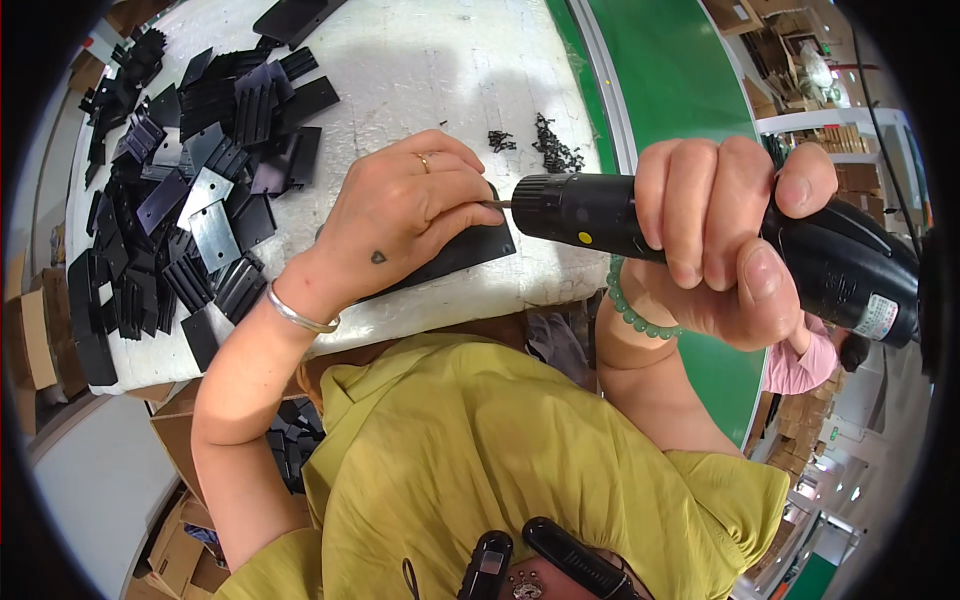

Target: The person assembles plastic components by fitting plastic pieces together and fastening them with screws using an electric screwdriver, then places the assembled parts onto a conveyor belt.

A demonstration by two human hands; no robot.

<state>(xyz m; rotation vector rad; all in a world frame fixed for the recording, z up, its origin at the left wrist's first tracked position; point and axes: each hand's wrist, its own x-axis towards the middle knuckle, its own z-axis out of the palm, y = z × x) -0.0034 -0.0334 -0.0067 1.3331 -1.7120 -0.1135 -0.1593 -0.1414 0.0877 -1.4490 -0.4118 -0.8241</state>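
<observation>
My right hand (715, 225) is wrapped round a black electric screwdriver (575, 210), which lies level with its thin bit (505, 204) aimed left. At the bit's tip, the thumb and fingers of my left hand (405, 205) are pinched together. Whatever they hold is too small and hidden to make out. Under this hand sits a flat black plate (465, 252) with small holes near its edge; the hand covers much of it. Beyond the plate, loose black screws (555, 148) lie in small heaps.
Many black metal plates and ribbed pieces (165, 200) are piled on the left of the white padded tabletop (400, 80). A green surface (680, 80) with a metal rail runs along the right. A person in pink (800, 362) is at the far right. Cardboard boxes (175, 545) stand below left.
</observation>
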